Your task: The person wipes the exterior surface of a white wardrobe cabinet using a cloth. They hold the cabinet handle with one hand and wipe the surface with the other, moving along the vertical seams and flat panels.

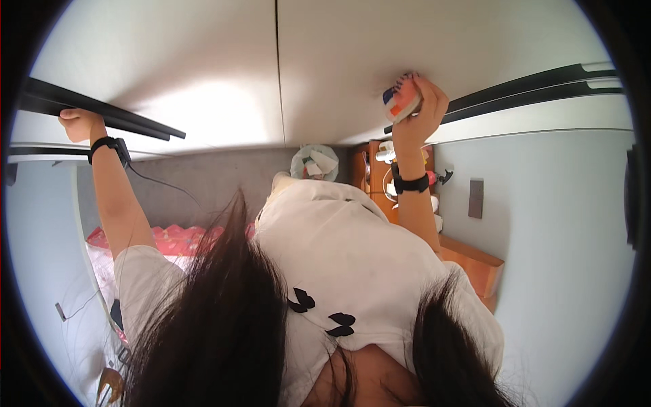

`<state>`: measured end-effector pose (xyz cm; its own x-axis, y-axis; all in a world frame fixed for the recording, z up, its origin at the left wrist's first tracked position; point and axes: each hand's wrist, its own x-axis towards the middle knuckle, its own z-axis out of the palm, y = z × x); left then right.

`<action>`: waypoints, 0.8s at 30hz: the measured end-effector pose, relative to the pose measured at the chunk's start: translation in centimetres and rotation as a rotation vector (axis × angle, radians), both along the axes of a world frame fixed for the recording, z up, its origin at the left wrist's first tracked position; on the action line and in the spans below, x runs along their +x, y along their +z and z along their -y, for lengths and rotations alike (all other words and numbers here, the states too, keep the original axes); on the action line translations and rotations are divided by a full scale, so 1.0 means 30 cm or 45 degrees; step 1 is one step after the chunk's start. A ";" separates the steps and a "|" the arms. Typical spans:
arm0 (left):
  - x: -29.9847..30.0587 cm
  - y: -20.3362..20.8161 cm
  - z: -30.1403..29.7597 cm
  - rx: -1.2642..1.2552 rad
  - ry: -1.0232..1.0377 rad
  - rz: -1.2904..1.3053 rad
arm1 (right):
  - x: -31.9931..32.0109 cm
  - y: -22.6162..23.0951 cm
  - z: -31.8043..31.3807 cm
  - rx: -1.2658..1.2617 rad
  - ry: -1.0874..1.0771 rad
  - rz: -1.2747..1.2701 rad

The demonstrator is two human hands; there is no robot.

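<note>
In front of me stand white door panels [325, 81], with a thin dark seam between them. My right hand [429, 112] is raised and closed round a bunched cloth [403, 100] in orange, white and dark blue. The cloth is against the right panel. At far left, my left hand [83, 125] has its fingers curled at a long black handle bar [108, 112], seeming to grip it; the fingertips are partly hidden.
A lined waste bin [314, 163] with paper in it stands on the grey floor below the panels. Brown wooden furniture [369, 169] holding bottles is at right. More black bars [529, 91] run along the right. Pink patterned bedding [178, 239] lies at left.
</note>
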<state>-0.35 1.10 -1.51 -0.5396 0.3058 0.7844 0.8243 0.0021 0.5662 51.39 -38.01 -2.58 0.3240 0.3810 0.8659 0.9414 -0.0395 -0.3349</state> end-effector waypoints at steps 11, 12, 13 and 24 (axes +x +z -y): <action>0.074 0.059 0.078 -0.151 -0.104 0.039 | 0.163 0.447 -0.101 0.702 -0.062 0.399; 0.057 0.054 0.079 -0.153 -0.108 -0.002 | 0.174 0.437 -0.125 0.669 -0.106 0.439; 0.042 0.054 0.086 -0.158 -0.109 -0.043 | 0.177 0.421 -0.147 0.634 -0.148 0.476; 0.197 0.173 0.169 0.214 -0.365 0.196 | 0.145 0.130 -0.090 0.340 -0.199 0.394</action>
<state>5.55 -3.98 3.67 -0.5662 0.3353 0.7530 0.6833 -0.3200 0.6563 55.73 -35.31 1.32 0.0695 0.0972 0.9928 0.9886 -0.1399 -0.0555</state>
